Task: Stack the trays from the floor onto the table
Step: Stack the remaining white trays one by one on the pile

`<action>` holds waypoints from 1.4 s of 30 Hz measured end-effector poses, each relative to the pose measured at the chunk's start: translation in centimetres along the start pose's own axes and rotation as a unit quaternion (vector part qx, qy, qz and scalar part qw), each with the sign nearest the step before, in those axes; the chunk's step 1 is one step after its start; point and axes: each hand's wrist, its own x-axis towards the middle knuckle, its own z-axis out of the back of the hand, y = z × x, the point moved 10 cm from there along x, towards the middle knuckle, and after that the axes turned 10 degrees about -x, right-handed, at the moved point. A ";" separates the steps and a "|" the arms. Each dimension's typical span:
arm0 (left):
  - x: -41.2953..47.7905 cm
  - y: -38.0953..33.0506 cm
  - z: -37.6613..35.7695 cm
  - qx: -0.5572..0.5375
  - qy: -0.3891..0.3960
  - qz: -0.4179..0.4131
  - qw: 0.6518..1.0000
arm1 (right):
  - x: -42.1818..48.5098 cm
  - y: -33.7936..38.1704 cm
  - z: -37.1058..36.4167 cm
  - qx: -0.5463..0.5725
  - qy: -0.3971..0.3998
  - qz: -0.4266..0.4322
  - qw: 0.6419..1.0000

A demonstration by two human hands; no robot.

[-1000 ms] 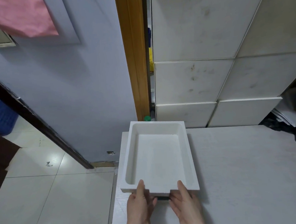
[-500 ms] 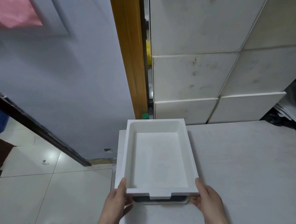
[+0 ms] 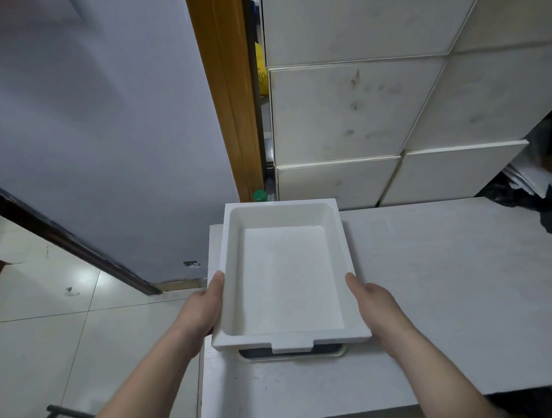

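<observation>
A white foam tray lies on the left part of the pale table, on top of a darker tray of which only the near rim shows. My left hand presses against the white tray's left wall. On the opposite wall sits my right hand. Both hands hold the tray by its sides, thumbs along the rim. The tray is empty inside.
Stacked white boards lean behind the table. A wooden door frame and a grey wall stand at the left. A green bottle cap peeks up behind the tray. Black bags and papers lie at the far right. Tiled floor lies left.
My hands have moved from the tray's near edge out to its two side walls and slid further along them. The tray has shifted slightly.
</observation>
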 end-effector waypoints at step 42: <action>13.5 -10.3 -2.4 0.070 -0.027 -0.008 0.997 | 12.7 8.4 1.2 0.038 0.012 -0.081 0.996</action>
